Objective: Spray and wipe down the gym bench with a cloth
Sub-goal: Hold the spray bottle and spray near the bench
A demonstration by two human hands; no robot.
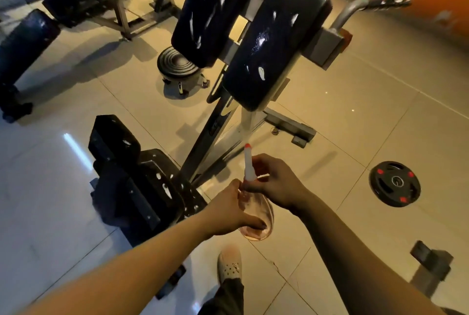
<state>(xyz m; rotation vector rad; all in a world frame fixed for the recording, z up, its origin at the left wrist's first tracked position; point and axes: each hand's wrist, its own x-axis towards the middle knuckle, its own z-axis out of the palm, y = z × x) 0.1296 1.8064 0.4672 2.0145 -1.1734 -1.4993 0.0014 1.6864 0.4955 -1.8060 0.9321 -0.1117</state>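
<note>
Left hand (229,209) is wrapped around the pinkish bottle (256,220) from the side, right hand (275,182) pinching its white nozzle (248,165) up top. Bench pads (275,40) sit just beyond, streaked with white foam.

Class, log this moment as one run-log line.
left hand: holds spray bottle body | right hand: at nozzle neck | bench pads: white streaks | cloth: not visible

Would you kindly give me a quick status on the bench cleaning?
Left hand and right hand both on spray bottle. Bench pads streaked white, unwiped. No cloth in view. Nothing blocking.
</note>
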